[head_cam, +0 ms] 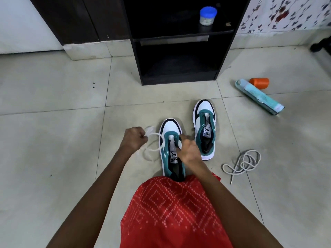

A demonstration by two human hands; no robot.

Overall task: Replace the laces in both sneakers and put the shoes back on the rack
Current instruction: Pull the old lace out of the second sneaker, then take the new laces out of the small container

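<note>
Two white and teal sneakers stand on the tiled floor, toes pointing away from me. The near sneaker (170, 133) is right in front of my knee. My left hand (133, 139) grips a white lace (152, 149) that loops on the floor left of this shoe, blurred near the fingers. My right hand (188, 149) rests on the near shoe's eyelet area, fingers curled at the lace holes. The far sneaker (205, 127) stands to the right with no lace in it. A second white lace (241, 163) lies coiled on the floor further right.
The black shoe rack (179, 65) stands straight ahead with a blue-lidded jar (207, 16) on its upper shelf. A teal spray can (259, 96) and an orange cap (259, 83) lie on the floor at right. My red patterned garment (172, 212) fills the bottom centre.
</note>
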